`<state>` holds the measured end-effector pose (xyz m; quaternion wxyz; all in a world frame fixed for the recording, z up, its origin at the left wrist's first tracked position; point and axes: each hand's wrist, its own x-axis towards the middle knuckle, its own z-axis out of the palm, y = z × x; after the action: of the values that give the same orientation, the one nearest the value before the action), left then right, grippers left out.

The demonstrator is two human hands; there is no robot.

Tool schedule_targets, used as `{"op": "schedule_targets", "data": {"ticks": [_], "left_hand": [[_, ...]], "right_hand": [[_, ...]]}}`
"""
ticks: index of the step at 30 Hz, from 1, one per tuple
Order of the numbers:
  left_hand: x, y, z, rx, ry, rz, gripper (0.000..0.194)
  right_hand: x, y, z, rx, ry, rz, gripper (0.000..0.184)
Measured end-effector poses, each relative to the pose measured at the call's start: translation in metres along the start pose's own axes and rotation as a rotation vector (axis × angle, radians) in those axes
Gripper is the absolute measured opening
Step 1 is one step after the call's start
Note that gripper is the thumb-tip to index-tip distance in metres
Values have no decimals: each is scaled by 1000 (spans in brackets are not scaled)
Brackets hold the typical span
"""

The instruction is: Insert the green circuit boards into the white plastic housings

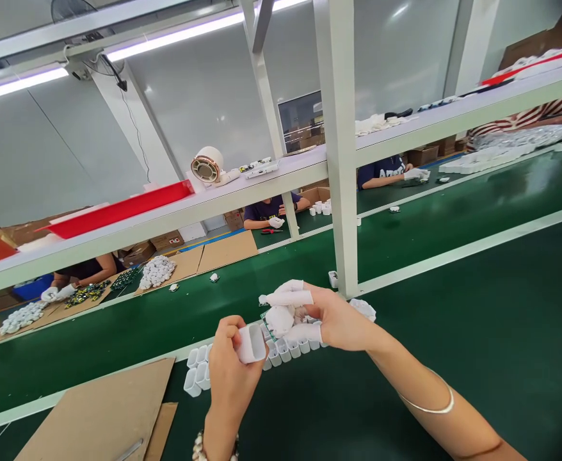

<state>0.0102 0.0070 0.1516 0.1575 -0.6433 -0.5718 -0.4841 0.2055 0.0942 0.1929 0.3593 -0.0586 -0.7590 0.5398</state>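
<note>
A cardboard sheet (103,410) lies lower left. At center, a worker's left hand (230,371) grips a white housing (248,346), long axis roughly sideways, open mouth facing right. Just beside it, the right hand (341,318) holds a white part (280,320) edged leftward by green circuit board (267,328); dark-green tabletop (497,320) spreads right.

Grey walls (180,96), lit tube light (175,35), white shelf (262,186)
</note>
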Motion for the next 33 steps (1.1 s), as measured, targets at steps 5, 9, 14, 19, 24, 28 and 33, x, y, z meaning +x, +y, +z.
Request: {"op": "schedule_targets", "data": {"ticks": [5, 9, 14, 19, 24, 28, 33], "left_hand": [[0, 2, -4, -50, 55, 62, 36], [2, 9, -9, -6, 100, 178, 28], [2, 17, -12, 6, 137, 247, 27], [2, 17, -12, 35, 144, 247, 28], [1, 17, -11, 58, 137, 226, 29], [0, 18, -10, 65, 139, 220, 29], [-1, 19, -9, 65, 149, 212, 27]], "right_hand": [[-13, -8, 12, -359, 120, -154, 50], [-14, -7, 21, -482, 87, -363, 42], [-14, -5, 29, -598, 97, -544, 38], [-15, -5, 30, -662, 105, -551, 32], [-19, -8, 30, -759, 89, -497, 23], [-23, -8, 31, -819, 102, -492, 25], [-25, -7, 30, -843, 100, -489, 26]]}}
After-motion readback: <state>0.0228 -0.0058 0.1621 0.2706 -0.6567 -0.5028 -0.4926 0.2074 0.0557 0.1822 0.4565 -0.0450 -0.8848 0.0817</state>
